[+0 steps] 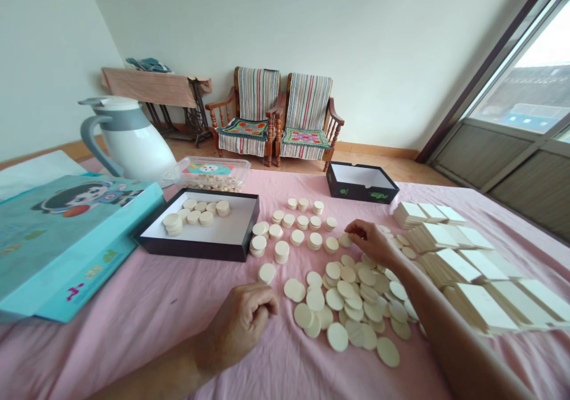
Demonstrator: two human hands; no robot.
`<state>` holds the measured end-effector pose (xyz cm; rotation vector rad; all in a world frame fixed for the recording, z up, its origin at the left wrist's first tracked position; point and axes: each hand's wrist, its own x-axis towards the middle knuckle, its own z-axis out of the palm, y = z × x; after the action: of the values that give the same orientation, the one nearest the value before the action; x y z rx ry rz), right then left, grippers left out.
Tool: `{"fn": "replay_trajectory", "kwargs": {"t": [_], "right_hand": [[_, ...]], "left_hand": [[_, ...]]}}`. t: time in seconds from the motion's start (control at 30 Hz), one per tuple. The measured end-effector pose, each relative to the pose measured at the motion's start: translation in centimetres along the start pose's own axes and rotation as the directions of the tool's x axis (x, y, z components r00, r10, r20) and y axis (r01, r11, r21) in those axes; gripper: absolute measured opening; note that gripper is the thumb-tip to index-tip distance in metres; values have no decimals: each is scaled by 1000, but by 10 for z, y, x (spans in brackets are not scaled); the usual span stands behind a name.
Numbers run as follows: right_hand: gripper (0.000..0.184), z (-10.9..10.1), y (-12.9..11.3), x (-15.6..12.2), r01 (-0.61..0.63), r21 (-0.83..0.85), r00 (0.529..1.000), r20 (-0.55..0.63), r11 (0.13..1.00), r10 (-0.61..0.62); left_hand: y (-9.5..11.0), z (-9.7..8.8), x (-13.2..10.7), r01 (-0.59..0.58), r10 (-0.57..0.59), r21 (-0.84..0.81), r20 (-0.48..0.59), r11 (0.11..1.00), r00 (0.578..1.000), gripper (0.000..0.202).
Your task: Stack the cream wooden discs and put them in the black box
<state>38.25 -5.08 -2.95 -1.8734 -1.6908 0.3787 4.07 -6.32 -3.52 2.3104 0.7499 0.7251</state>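
My right hand (366, 238) reaches across to the right end of the rows of small stacks, its fingertips closed on a pale round wooden disc (345, 240). Just left of it stands a short stack of discs (331, 245). Below my right hand spreads a loose pile of discs (354, 299), partly hidden by my forearm. My left hand (243, 320) rests on the pink cloth in a loose fist, with no object showing in it. Beyond its knuckles lies a disc stack (266, 273). Several more small stacks (300, 238) stand in rows between the hands and the boxes.
A black box tray (196, 249) with disc stacks sits left. Farther back are a clear plastic container (240, 168), a white jug (133, 145) and another black box (363, 192). A turquoise box (84, 228) lies far left. Rectangular wooden pieces (481, 305) are stacked at right.
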Motion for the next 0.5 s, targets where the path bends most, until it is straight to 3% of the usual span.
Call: {"fn": "replay_trajectory", "kwargs": {"t": [0.17,0.5], "right_hand": [[19,-5,-8,-3,16,-89,996,-83,996,-23],[27,11,5,-10,197,-167,980,26,966,-195]], "left_hand": [[-3,1,-1,-1,1,-2,3,1000,1000,28],[0,0,-1,-5,5,2,-7,1000,1000,27]]}}
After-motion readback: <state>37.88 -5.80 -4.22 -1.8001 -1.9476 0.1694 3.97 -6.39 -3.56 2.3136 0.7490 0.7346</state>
